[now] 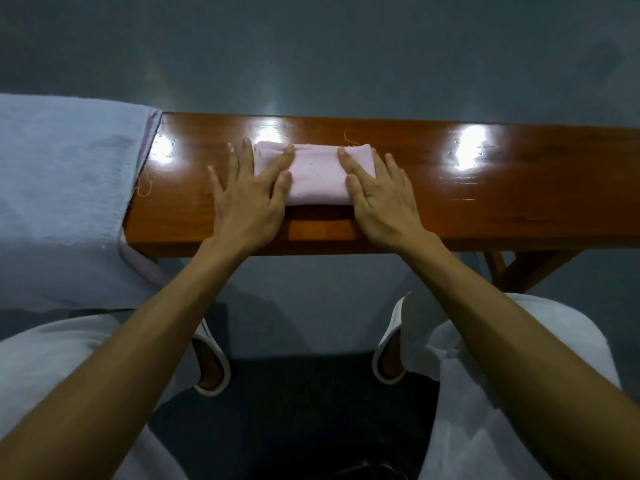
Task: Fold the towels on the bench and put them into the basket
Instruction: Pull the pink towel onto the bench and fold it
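**Pink towel (317,178) folded small, held flat at mid-tabletop (485,202)**

The left hand (247,199) and right hand (381,199) lie open with straight fingers, one pressing each end of the bundle and neither gripping it. A blue towel (65,202) is draped unfolded over the left end. No basket is in view.

Risks: once the pressure is released, the layers may spring apart. The glossy wood could let the bundle slide toward the near edge. Lifting it by one end would probably undo the fold.
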The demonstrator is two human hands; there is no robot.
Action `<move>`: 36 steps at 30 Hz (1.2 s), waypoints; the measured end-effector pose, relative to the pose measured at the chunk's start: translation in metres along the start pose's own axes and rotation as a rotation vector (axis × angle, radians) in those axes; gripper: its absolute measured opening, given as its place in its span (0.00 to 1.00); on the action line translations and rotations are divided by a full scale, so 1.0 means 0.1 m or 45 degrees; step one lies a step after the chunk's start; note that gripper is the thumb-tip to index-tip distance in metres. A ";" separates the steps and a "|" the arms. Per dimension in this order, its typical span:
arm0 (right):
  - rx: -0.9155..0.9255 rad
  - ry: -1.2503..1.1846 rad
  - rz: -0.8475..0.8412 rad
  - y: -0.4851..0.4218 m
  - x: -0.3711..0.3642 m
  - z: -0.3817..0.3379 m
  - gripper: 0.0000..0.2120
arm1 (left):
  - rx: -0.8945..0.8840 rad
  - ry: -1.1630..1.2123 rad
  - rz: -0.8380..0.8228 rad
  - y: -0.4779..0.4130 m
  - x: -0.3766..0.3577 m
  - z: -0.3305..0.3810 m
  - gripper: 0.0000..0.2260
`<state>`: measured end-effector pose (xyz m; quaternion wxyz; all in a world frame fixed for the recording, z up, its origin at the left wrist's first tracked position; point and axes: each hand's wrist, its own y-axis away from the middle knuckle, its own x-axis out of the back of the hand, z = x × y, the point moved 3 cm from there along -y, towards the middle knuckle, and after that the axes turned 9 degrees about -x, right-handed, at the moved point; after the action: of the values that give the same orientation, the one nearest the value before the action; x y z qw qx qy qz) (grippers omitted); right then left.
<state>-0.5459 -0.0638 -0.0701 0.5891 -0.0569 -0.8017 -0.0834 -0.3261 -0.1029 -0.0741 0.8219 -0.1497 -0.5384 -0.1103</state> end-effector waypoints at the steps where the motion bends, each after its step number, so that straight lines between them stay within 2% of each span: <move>1: -0.002 0.006 0.012 0.00 0.00 0.01 0.24 | 0.006 0.017 -0.010 0.00 0.01 0.00 0.22; 7: -0.044 0.014 0.051 0.04 0.04 0.06 0.24 | 0.007 0.072 -0.057 0.02 0.06 -0.01 0.22; 13: -0.061 -0.043 0.030 0.09 0.15 0.04 0.24 | 0.048 0.051 0.102 0.22 0.16 0.00 0.19; 17: -0.005 0.056 0.099 0.09 0.26 0.03 0.24 | 0.078 0.105 0.106 0.10 0.22 0.09 0.18; 22: -0.065 -0.135 -0.020 0.05 0.27 -0.07 0.24 | 0.221 0.041 0.118 0.08 0.14 0.33 0.14; 28: -0.040 -0.492 -0.188 0.11 0.45 0.01 0.20 | 0.207 0.265 0.271 0.02 0.12 0.35 0.09; 31: -0.073 -0.568 -0.191 0.17 0.51 0.14 0.18 | 0.179 0.329 0.237 0.05 0.15 0.43 0.07; 34: -0.125 -0.666 -0.136 0.21 0.59 0.30 0.17 | 0.155 0.546 0.180 0.06 0.15 0.53 0.03; 36: -0.138 -0.702 -0.128 0.24 0.64 0.39 0.17 | 0.121 0.692 0.217 0.10 0.14 0.63 0.03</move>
<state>-0.5967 -0.0325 -0.0184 0.3401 -0.0690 -0.9278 -0.1367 -0.3711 -0.0708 -0.0392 0.9484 -0.1207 -0.2886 -0.0516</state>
